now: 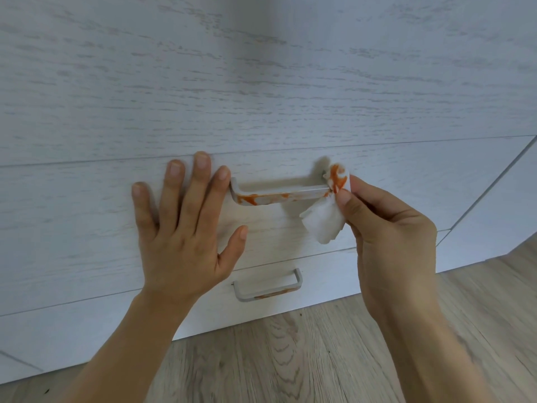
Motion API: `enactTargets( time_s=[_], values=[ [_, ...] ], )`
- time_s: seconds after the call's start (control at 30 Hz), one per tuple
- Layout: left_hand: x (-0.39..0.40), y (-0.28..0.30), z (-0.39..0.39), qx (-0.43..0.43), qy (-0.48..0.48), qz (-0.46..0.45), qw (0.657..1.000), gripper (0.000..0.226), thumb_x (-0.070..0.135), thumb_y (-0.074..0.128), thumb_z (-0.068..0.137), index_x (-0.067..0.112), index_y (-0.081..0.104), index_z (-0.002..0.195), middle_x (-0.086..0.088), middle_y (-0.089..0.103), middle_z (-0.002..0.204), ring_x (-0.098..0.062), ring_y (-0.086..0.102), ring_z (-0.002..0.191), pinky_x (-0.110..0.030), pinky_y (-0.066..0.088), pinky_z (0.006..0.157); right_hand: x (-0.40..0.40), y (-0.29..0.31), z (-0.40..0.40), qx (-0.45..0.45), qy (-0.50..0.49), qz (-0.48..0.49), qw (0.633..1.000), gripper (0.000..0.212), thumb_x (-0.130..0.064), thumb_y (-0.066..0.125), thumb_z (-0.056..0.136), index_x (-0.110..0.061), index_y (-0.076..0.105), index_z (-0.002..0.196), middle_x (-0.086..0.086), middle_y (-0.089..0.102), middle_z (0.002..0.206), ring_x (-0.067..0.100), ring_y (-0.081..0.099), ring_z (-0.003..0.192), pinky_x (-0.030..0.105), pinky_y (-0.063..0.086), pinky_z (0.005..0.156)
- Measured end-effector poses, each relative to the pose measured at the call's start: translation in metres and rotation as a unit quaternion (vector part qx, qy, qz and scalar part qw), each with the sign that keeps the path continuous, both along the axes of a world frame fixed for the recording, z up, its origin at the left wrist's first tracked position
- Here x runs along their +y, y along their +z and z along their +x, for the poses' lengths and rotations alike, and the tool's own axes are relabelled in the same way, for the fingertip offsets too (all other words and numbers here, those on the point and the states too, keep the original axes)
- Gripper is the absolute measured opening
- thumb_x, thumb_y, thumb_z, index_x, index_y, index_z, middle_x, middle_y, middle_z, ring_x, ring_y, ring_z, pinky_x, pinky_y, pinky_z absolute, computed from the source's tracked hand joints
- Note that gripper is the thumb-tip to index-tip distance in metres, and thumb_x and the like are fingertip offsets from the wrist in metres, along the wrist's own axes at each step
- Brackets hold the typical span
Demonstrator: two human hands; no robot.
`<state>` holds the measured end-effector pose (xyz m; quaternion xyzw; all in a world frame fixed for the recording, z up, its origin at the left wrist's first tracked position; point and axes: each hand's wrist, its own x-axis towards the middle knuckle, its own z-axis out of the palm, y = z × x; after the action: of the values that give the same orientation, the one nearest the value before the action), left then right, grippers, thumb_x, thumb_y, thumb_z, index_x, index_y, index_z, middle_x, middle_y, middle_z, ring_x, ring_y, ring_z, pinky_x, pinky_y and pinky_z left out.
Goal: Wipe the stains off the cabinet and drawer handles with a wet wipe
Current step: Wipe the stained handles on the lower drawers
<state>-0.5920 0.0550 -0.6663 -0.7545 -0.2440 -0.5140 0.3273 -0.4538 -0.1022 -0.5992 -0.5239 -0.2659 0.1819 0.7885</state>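
Observation:
A grey metal drawer handle (279, 195) runs across the middle of a white wood-grain drawer front (87, 205); orange stains smear its left corner and front face. My right hand (389, 237) pinches a white wet wipe (324, 221) between thumb and fingers at the handle's right end, and the wipe's top is blotched orange. My left hand (186, 225) lies flat with straight, spread fingers on the drawer front just left of the handle. On the drawer below, a second grey handle (267, 287) shows a fainter orange streak along its lower edge.
The white cabinet front (261, 82) fills the upper view, with a side panel (494, 213) angling away at the right. Light wooden floor (305, 359) lies below the lowest drawer.

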Motion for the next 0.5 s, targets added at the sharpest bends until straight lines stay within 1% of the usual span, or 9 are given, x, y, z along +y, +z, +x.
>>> enactTargets(
  time_s=[0.1, 0.17, 0.23, 0.3, 0.4, 0.5],
  values=[
    [0.0006, -0.0004, 0.0005, -0.004, 0.004, 0.006, 1.000, 0.067, 0.048, 0.027, 0.097, 0.010, 0.017, 0.151, -0.001, -0.002, 0.160, -0.021, -0.004, 0.147, -0.046, -0.005, 0.117, 0.0016, 0.0008, -0.0008, -0.008, -0.004, 0.015, 1.000, 0.019, -0.021, 0.072, 0.069, -0.022, 0.076, 0.087, -0.005, 0.075, 0.090, 0.008, 0.068, 0.095, 0.013, 0.050, 0.081],
    [0.0005, -0.0008, 0.0004, -0.006, 0.005, 0.006, 1.000, 0.068, 0.048, 0.028, 0.097, 0.010, 0.017, 0.151, -0.001, -0.001, 0.160, -0.021, -0.004, 0.147, -0.046, -0.005, 0.117, 0.0019, 0.0011, -0.0006, -0.006, -0.002, 0.009, 1.000, 0.013, -0.014, 0.070, 0.077, -0.018, 0.076, 0.088, -0.005, 0.075, 0.092, 0.007, 0.068, 0.096, 0.012, 0.049, 0.081],
    [0.0006, -0.0010, 0.0006, -0.006, 0.002, 0.006, 1.000, 0.068, 0.048, 0.028, 0.096, 0.010, 0.016, 0.152, -0.001, -0.001, 0.160, -0.021, -0.004, 0.147, -0.046, -0.005, 0.117, 0.0002, 0.0008, -0.0019, -0.022, -0.011, -0.010, 1.000, 0.015, -0.011, 0.068, 0.082, -0.020, 0.074, 0.093, -0.008, 0.074, 0.092, 0.004, 0.067, 0.095, 0.009, 0.048, 0.080],
    [0.0010, -0.0011, 0.0012, -0.006, 0.002, 0.007, 1.000, 0.068, 0.048, 0.029, 0.096, 0.010, 0.017, 0.151, -0.002, 0.000, 0.160, -0.021, -0.003, 0.147, -0.046, -0.005, 0.117, -0.0011, 0.0008, -0.0052, -0.046, -0.030, -0.021, 0.998, 0.016, -0.013, 0.068, 0.082, -0.022, 0.074, 0.094, -0.012, 0.074, 0.089, 0.000, 0.067, 0.091, 0.004, 0.046, 0.075],
    [0.0018, -0.0012, 0.0011, -0.009, 0.008, 0.011, 1.000, 0.068, 0.048, 0.029, 0.096, 0.010, 0.017, 0.151, -0.002, 0.000, 0.160, -0.021, -0.003, 0.147, -0.046, -0.005, 0.118, 0.0008, 0.0010, -0.0086, -0.049, -0.049, -0.007, 0.998, 0.014, -0.012, 0.069, 0.082, -0.022, 0.074, 0.091, -0.011, 0.074, 0.084, -0.001, 0.068, 0.085, 0.004, 0.047, 0.070],
    [0.0017, -0.0008, 0.0005, -0.006, 0.004, 0.010, 1.000, 0.068, 0.048, 0.029, 0.096, 0.010, 0.017, 0.151, -0.002, -0.001, 0.160, -0.021, -0.004, 0.147, -0.046, -0.005, 0.117, 0.0003, -0.0004, -0.0059, -0.013, -0.089, 0.019, 0.996, 0.013, -0.012, 0.068, 0.084, -0.022, 0.075, 0.086, -0.010, 0.074, 0.084, 0.002, 0.069, 0.086, 0.008, 0.049, 0.072]
  ],
)
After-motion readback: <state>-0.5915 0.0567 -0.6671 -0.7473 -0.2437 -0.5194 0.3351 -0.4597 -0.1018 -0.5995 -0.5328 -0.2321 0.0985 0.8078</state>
